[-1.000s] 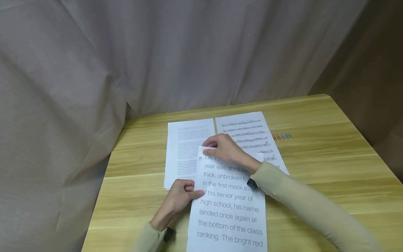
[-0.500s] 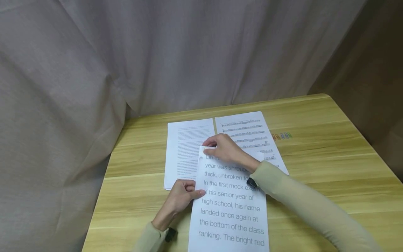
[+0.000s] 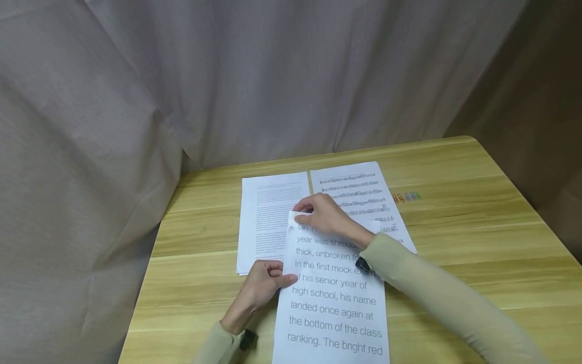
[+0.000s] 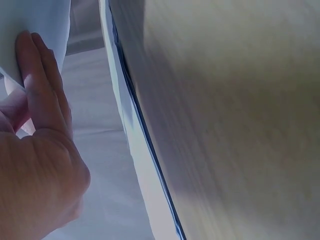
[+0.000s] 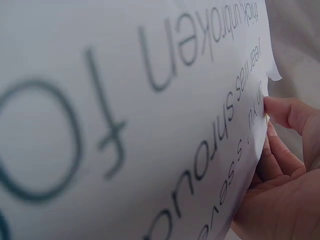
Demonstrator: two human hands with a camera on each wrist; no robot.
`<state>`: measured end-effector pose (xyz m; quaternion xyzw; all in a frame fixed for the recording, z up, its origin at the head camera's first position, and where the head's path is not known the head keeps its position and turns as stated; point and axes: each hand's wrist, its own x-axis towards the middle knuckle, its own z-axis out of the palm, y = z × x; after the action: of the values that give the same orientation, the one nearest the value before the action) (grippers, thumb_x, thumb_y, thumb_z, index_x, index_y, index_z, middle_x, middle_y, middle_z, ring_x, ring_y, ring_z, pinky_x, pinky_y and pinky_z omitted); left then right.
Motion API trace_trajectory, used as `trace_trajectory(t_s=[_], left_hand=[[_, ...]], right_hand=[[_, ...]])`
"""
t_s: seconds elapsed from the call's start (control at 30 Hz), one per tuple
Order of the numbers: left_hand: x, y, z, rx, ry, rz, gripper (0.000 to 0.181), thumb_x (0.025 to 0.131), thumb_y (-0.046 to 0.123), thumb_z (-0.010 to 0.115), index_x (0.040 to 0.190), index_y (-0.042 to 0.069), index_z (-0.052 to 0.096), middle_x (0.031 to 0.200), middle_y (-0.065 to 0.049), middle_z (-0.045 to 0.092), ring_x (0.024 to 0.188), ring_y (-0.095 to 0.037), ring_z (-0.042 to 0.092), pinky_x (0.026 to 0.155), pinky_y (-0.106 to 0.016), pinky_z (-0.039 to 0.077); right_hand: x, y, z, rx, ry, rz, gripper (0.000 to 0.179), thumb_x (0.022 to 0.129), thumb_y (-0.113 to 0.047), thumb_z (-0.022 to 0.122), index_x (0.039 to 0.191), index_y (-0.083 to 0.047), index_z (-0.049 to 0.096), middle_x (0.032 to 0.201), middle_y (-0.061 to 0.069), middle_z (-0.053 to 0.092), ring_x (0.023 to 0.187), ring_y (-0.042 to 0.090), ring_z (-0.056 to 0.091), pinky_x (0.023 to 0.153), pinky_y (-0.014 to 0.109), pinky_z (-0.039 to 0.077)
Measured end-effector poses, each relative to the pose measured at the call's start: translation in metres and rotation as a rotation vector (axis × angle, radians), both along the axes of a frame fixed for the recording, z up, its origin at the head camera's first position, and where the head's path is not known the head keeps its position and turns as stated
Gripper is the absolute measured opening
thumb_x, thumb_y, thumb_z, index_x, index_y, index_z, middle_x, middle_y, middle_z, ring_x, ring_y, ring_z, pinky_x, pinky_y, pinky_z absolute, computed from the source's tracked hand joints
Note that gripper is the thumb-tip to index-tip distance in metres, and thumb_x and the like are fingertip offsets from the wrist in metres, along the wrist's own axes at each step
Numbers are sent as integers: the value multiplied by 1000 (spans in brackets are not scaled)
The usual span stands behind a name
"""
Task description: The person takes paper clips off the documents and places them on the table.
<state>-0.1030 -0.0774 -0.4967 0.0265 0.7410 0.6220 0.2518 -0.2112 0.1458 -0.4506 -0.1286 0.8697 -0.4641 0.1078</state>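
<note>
Large-print paper (image 3: 336, 313) is held up over the near part of the table; whether it is one sheet or several I cannot tell. My left hand (image 3: 262, 284) pinches its left edge, thumb in front and fingers behind, as the left wrist view also shows. At its upper left corner, my right hand (image 3: 326, 216) pinches the top edge between thumb and fingers. In the right wrist view a tiny yellow bit (image 5: 267, 118) shows at the paper's edge beside the thumb, too small to name surely.
Behind the held paper lie a small-print text stack (image 3: 273, 217) and sheet music (image 3: 350, 179), side by side on the wooden table (image 3: 454, 222). Several coloured paper clips (image 3: 400, 198) lie right of the music. A grey curtain (image 3: 254, 86) hangs behind the table.
The held paper has shifted very slightly to the right, and my left hand with it. My right hand keeps its pinch at the corner, almost still.
</note>
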Motion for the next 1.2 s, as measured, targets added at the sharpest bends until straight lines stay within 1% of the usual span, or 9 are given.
trace_trajectory(t_s=[0.2,0.4,0.5,0.63,0.87,0.97,1.03,1.1,1.2], left_hand=[[1,0,-1,-1,-8,-3,24,96,4,80,114,-11,77,98,-27,83,89,-30,85,70,-21,61],[0,1,0,-41,16,3,22,94,5,82,110,-9,78,94,-25,83,85,-30,85,67,-21,59],[-1,0,2,-58,20,10,22,94,6,82,110,-9,79,94,-24,83,85,-31,85,68,-21,60],[-2,-4,4,-74,19,31,23,94,5,82,113,-8,78,95,-24,84,86,-32,85,69,-22,61],[-8,-21,8,-104,44,104,23,96,3,79,115,-10,77,97,-24,84,87,-33,85,68,-23,62],[-12,-29,11,-117,39,146,22,97,4,79,114,-9,77,97,-23,84,84,-30,85,65,-22,60],[-14,-33,13,-124,34,172,21,97,4,80,113,-9,77,96,-23,84,81,-26,85,61,-21,56],[-17,-38,15,-135,30,196,20,96,4,80,112,-8,78,96,-21,84,77,-22,83,58,-21,53],[-21,-46,18,-164,44,229,18,96,4,81,109,-7,79,93,-20,84,74,-20,82,57,-21,53]], right_hand=[[-4,5,-4,-32,52,-27,23,97,-11,76,118,-5,82,91,5,80,79,13,67,75,25,52],[-4,9,-3,-52,89,-73,23,98,-13,76,118,-7,83,95,5,81,86,15,68,80,28,52],[-4,14,-2,-77,85,-113,23,97,-14,76,118,-8,83,96,6,82,86,15,68,79,27,52],[-5,25,2,-120,86,-167,24,97,-13,77,120,-7,83,100,9,82,84,15,66,74,22,50],[-2,63,4,-120,122,-219,23,102,-15,75,123,-9,83,104,14,83,85,17,67,70,22,50],[2,85,3,-98,121,-243,24,103,-18,75,125,-10,82,108,16,83,85,17,67,69,21,51],[5,101,1,-76,114,-267,25,104,-18,75,126,-9,82,109,17,82,85,17,68,69,21,52],[8,118,-1,-52,114,-289,25,104,-19,74,126,-8,81,111,18,82,83,14,70,69,20,54],[11,143,-6,-20,110,-327,26,106,-20,73,128,-7,80,114,21,82,81,8,70,69,19,55]])
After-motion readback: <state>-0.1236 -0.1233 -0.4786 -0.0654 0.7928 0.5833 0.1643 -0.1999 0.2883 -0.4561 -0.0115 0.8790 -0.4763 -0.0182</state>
